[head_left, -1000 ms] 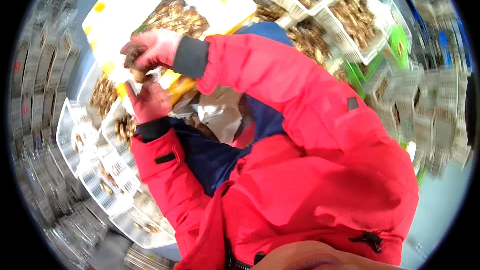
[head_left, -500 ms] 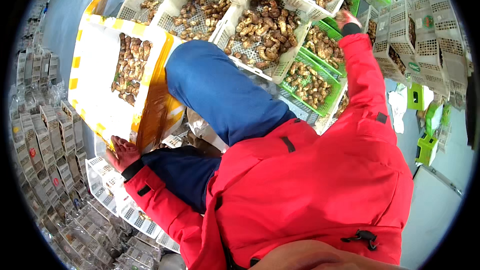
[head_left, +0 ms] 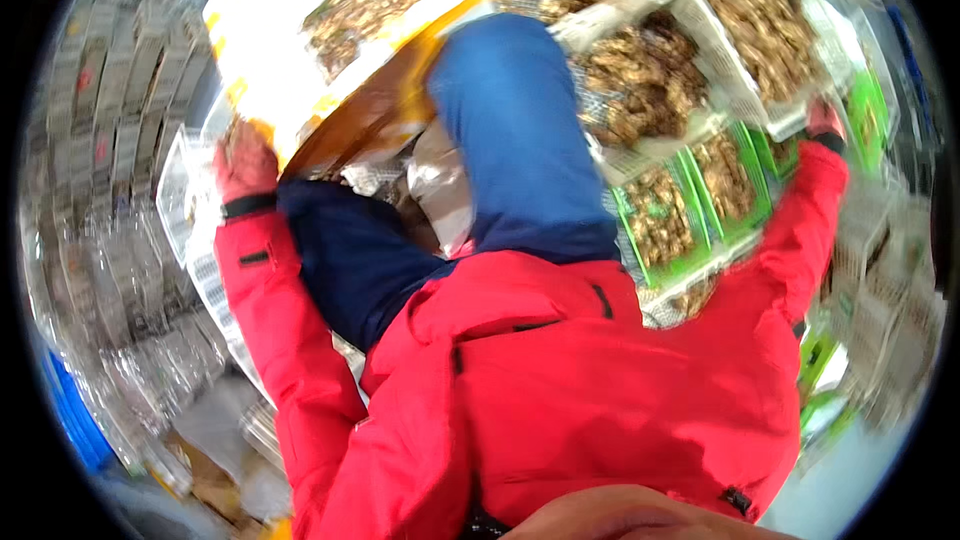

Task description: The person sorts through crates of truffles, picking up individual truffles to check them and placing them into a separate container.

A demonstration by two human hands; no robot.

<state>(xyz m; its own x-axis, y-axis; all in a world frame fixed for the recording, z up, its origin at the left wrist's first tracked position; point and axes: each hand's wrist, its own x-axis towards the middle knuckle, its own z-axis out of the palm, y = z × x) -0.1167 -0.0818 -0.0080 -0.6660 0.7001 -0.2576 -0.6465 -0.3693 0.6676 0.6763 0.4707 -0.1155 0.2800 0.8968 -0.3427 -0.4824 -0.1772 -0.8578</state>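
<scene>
My left hand [head_left: 247, 162] rests at the near left corner of a white foam box [head_left: 262, 58] banded with yellow and brown tape; its fingers are blurred but look stretched out. Mushrooms [head_left: 366, 2] with brown caps lie packed inside that box. On the far right, my right hand [head_left: 822, 120] is beside the corner of a white mesh crate [head_left: 728, 52] of mushrooms, close to a green basket [head_left: 866, 105]. Motion smears its fingers, so whether it grips anything is unclear.
My bent knee [head_left: 505, 80] in blue trousers stands between the foam box and the crates. Green baskets [head_left: 706, 208] of mushrooms sit nearer on the right. Stacked crates [head_left: 125, 70] line the left, with more stacks [head_left: 885, 270] at the right.
The view has turned, swinging the box and crates rightward and the left hand upward in the picture. My right hand now appears farther right, by a white crate's corner. Everything is more blurred.
</scene>
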